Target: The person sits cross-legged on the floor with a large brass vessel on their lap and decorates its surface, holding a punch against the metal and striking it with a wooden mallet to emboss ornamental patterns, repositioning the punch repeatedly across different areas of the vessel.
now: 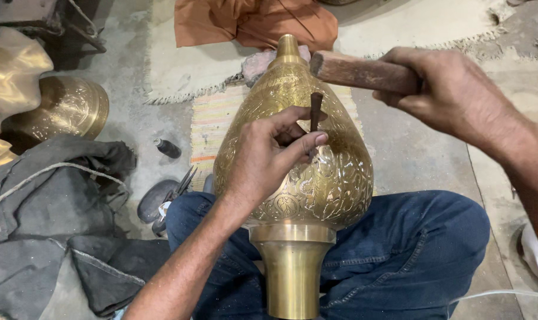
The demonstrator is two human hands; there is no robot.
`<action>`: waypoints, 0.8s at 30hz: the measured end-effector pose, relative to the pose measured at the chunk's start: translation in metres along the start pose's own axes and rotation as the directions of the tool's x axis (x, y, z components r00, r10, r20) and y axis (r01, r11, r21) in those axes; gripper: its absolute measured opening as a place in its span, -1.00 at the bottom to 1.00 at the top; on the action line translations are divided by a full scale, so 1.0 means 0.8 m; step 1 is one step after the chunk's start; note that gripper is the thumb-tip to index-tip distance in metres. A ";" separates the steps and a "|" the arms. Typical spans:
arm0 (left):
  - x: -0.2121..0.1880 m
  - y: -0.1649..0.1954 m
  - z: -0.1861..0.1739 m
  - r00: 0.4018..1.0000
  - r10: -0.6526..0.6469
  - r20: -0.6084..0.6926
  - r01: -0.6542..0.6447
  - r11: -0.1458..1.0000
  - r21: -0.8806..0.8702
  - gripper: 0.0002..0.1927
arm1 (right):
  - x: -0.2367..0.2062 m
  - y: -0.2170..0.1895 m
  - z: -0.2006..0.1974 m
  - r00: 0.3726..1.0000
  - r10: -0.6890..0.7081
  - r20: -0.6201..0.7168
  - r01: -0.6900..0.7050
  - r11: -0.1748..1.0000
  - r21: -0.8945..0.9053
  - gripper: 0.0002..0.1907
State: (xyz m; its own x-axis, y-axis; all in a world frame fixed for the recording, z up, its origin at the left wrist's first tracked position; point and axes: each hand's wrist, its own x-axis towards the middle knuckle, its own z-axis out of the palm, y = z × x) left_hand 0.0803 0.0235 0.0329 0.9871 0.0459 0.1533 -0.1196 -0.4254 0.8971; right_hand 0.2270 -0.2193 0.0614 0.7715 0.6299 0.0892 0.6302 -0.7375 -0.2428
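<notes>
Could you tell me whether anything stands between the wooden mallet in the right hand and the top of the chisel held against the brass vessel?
Nothing visible does. The wooden mallet in the right hand hangs just above the chisel, which the left hand holds against the brass vessel.

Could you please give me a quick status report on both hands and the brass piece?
Left hand pinching chisel against engraved brass vase. Right hand gripping wooden mallet, raised above chisel. Nothing between mallet and chisel.
</notes>
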 end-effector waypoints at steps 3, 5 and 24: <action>0.001 0.004 -0.001 1.000 0.008 0.001 -0.008 0.993 0.116 -0.62 | -0.003 -0.012 -0.020 0.982 -0.153 -0.106 0.130 0.971 -0.199 -0.58; 0.001 0.007 -0.002 1.000 0.018 0.006 -0.019 0.990 0.142 -0.62 | -0.002 -0.022 -0.029 0.993 -0.074 -0.088 0.054 0.976 -0.211 -0.64; 0.000 0.009 -0.001 1.000 0.013 0.008 -0.014 0.982 0.187 -0.63 | 0.002 -0.006 -0.022 0.962 0.149 0.229 -0.081 0.957 -0.280 -0.74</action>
State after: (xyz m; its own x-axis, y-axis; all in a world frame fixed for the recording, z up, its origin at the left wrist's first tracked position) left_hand 0.0791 0.0210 0.0394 0.9863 0.0336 0.1615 -0.1113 -0.5875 0.8016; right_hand 0.2269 -0.2188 0.0798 0.8161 0.5519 -0.1716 0.5644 -0.8249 0.0310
